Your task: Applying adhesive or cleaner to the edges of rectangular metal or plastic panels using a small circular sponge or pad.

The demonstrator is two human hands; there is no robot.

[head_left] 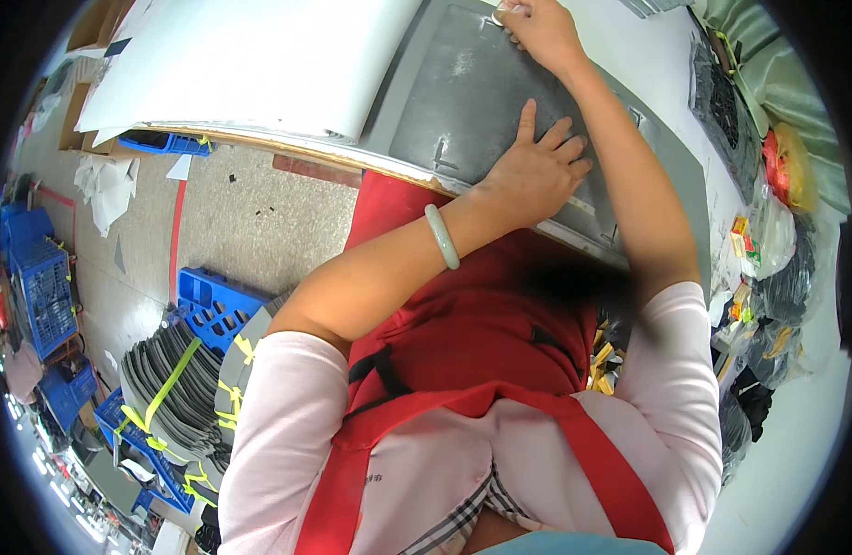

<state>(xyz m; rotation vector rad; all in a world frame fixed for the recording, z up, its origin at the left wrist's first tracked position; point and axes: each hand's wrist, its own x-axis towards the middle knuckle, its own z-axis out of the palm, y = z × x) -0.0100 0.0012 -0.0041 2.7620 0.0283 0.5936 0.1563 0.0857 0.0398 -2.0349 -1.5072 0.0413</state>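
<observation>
My left hand (pixel 540 178), with a pale green bangle (pixel 442 237) on its wrist, lies flat with fingers spread on a dark grey panel (pixel 486 92). The panel rests on a larger grey sheet (pixel 671 176) at the table's edge. Toward the panel's far edge, my right hand (pixel 544 37) is closed in a pinch on a small white piece (pixel 498 17) that looks like chalk. White streaks and small cross-shaped marks show near the panel's corners. My fingers partly hide the white piece.
Large white sheets (pixel 250 65) cover the table's left side. Bundled grey pieces (pixel 172 393) tied with yellow-green strips and blue crates (pixel 45 291) stand at left. Plastic bags (pixel 785 268) and dark cut pieces (pixel 719 102) lie at right. A dark blur (pixel 574 280) hangs before my apron.
</observation>
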